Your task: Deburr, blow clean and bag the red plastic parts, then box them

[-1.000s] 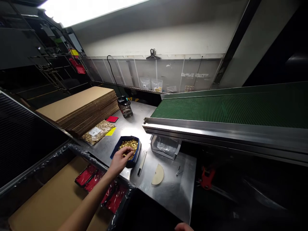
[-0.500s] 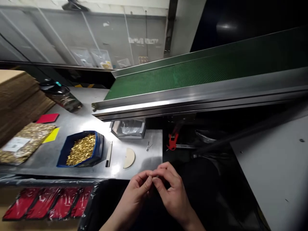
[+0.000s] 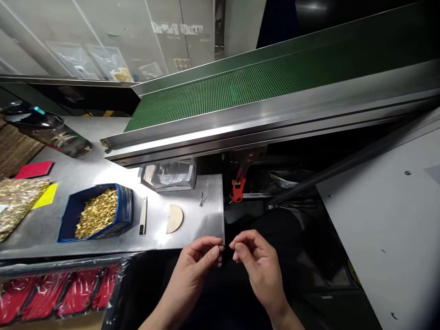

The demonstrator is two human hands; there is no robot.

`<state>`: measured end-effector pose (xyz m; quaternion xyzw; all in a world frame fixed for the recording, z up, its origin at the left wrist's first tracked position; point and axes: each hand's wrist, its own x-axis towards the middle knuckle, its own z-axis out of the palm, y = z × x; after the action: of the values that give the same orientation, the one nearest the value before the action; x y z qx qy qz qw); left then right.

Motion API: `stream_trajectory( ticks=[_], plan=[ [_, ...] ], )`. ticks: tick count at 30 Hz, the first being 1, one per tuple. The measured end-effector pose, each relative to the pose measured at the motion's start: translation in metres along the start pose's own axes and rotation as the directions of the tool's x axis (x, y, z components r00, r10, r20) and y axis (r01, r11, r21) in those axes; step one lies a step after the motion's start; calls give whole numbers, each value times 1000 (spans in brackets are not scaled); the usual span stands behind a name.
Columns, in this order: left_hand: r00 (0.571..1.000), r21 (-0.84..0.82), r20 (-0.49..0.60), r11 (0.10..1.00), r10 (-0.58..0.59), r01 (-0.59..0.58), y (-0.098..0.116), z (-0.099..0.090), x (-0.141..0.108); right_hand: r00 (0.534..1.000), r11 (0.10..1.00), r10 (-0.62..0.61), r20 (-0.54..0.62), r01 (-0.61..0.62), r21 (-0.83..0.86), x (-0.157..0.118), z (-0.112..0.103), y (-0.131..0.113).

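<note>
My left hand (image 3: 196,266) is in a pinch just past the table's front edge, thumb against forefinger on something tiny that I cannot make out. Facing it across a small gap, my right hand (image 3: 261,270) pinches too, and whatever lies between its fingertips is too small to name. Both are above my dark-clothed lap. Nearest to them on the metal table (image 3: 195,231) lies a pale half-round piece (image 3: 175,219). A blue bin (image 3: 124,206) filled with small gold-coloured metal pieces (image 3: 98,213) stands farther left.
A slim white-and-black tool (image 3: 143,216) and a small metal piece (image 3: 202,200) lie on the table. Behind are a clear-topped box (image 3: 170,175) and a green conveyor (image 3: 206,94). Red packs (image 3: 77,293) sit in a lined carton at lower left. A bottle (image 3: 51,130) stands at the back left.
My hands, whose fingertips met before, have come apart by a small gap. The camera view has shifted, so the table and conveyor appear farther left and higher.
</note>
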<state>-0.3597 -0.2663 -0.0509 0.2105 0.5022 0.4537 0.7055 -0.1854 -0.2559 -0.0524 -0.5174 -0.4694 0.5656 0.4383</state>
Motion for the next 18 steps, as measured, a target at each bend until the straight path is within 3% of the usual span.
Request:
stream_trajectory(
  ticks=[5,8,11,13,18],
  plan=[
    [989,190,-18,971,149,-143,-1,4,-2,997,993,48,53,-54,107,-3,5,1],
    [953,350,-9,894,301,-279,-1,6,-4,990,952,114,85,-134,277,-6,8,6],
    [906,396,28,827,423,-399,-2,6,-5,975,879,188,120,-222,423,-7,8,9],
    [891,392,48,812,451,-432,-2,6,-6,967,846,213,136,-253,470,-7,8,9],
    [903,412,17,820,429,-397,-1,7,-10,955,813,258,149,-298,501,-7,7,5]
  ],
)
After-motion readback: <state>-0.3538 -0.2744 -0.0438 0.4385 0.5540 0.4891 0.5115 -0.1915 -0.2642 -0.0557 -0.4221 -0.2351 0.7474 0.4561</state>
